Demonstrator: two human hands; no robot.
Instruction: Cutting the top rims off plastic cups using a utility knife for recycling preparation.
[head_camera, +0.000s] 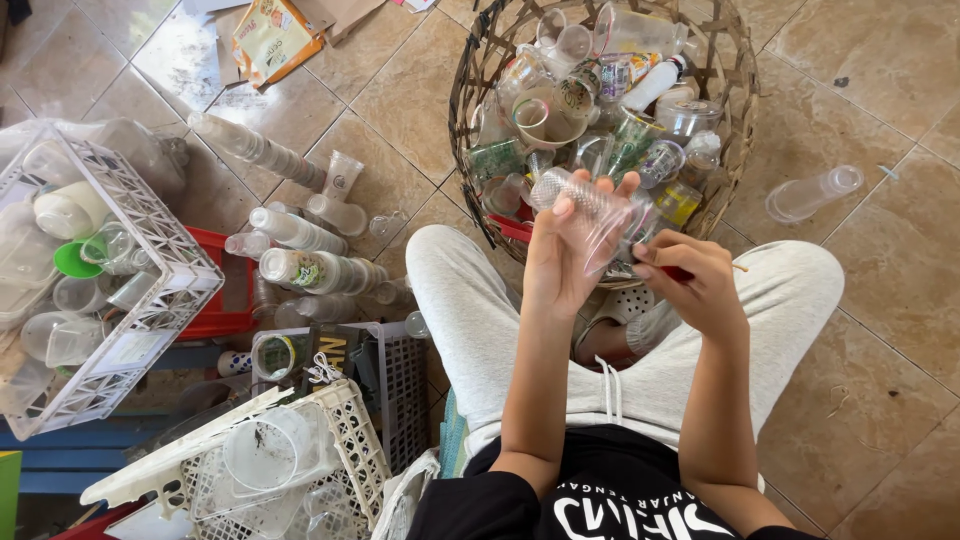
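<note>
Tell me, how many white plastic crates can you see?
3. One white plastic lattice crate sits at the far left holding cups, one lies at the bottom by the left knee, and one is between them. More may be hidden under the clutter.

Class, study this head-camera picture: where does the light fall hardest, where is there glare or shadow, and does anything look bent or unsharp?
Head view: daylight falls from the upper side, with pale glare on the floor tiles; the clear cup in the left hand glints, its outline hard to trace; the woven basket bulges and the white crate leans, wide-lens distortion; shade lies under the legs; the right hand looks sharp.
</note>
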